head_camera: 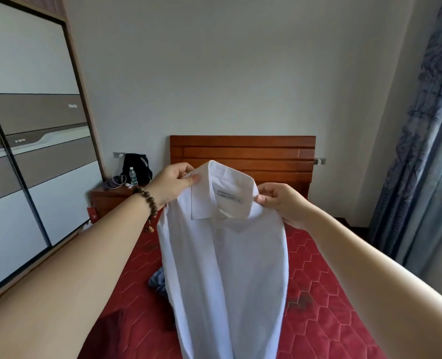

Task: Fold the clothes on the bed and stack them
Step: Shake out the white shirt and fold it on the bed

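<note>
A wardrobe (33, 141) stood far left, a nightstand (108, 200) beside it. The left hand (173, 185) pinched the white shirt (225, 268) at 1 shoulder by the collar; the right hand (282, 200) pinched the other. The shirt hung above the red bed (318, 294), a blue garment (157, 279) lying behind it.

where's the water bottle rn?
Head view, left side: the water bottle stands on the wooden nightstand left of the headboard, in front of a black bag.
</note>
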`<state>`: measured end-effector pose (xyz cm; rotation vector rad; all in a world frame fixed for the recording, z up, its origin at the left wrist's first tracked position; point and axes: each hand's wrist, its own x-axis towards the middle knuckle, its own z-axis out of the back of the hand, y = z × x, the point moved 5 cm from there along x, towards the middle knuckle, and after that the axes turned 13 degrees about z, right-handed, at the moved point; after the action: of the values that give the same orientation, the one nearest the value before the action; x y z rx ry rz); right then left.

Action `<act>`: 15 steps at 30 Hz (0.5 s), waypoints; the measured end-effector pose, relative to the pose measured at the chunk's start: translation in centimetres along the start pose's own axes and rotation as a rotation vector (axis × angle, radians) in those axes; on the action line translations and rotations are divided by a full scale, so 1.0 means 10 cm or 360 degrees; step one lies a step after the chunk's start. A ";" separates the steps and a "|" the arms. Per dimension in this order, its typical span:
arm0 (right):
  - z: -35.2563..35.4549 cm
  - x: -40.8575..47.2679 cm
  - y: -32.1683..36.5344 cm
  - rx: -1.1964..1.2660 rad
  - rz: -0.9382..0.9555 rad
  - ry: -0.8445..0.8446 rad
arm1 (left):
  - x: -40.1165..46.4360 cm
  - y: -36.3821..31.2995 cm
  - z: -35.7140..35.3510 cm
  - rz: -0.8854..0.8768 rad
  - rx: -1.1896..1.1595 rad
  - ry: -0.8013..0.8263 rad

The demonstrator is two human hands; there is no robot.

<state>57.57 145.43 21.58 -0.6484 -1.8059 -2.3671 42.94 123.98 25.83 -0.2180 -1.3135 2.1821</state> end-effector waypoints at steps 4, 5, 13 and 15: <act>0.03 0.05 0.23 -0.0322 0.0027 0.0071 | -0.06 0.00 0.04 0.0023 0.0026 0.0019; 0.05 0.08 0.27 -0.0469 0.0053 -0.0009 | -0.05 -0.01 0.02 0.0016 0.0048 0.0020; 0.09 0.16 0.52 -0.1301 0.0127 -0.0599 | -0.01 -0.42 -0.31 -0.0111 0.0527 -0.0338; 0.07 0.16 0.55 -0.1219 0.0080 -0.0692 | -0.03 -0.55 -0.43 -0.0158 0.0416 -0.0379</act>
<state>58.05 144.78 27.28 -1.3408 -0.8744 -3.0294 47.13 129.01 28.28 0.2103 -1.1166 2.3180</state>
